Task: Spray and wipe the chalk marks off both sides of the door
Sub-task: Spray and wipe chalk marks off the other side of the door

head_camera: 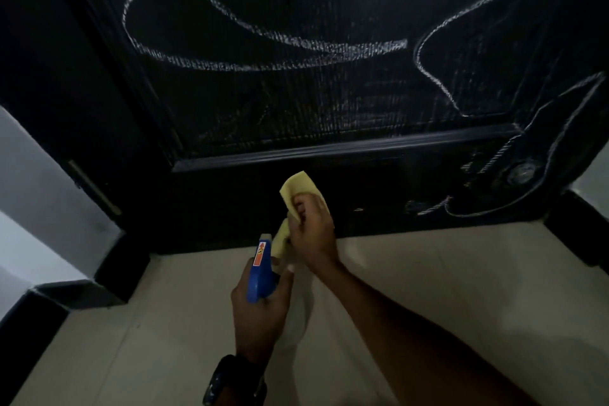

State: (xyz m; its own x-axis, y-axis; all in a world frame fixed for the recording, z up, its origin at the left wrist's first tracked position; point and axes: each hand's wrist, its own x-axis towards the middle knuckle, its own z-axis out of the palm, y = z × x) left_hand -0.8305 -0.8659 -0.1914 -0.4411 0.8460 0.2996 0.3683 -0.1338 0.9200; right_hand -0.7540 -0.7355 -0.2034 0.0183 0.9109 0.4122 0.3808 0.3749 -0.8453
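Dim hallway, pale tiled floor (461, 273), and a big black door (296, 109) filling most of what you can see, with white chalk marks (273, 53) looping all over the upper panel and more squiggles low on the right near a round metal fitting (520, 173). So basically nothing's been cleaned off this side yet, I'd say. Left hand (260, 313) has its grip wrapped round a spray bottle (262, 270) with a blue trigger head, nozzle aimed at the door's bottom edge; the body below looks whitish and is mostly hidden. Right hand (313, 227) is pinching a yellow cloth (296, 186), bunched up, just in front of the lower rail and right by the nozzle. Cloth looks soft and floppy, so a fistful works best; the bottle's probably light plastic, held at the neck with a finger for the trigger. There's an orange sticker on the head with an arrow, but the print's too small to read. Dark wristwatch (227, 379) on the left wrist.
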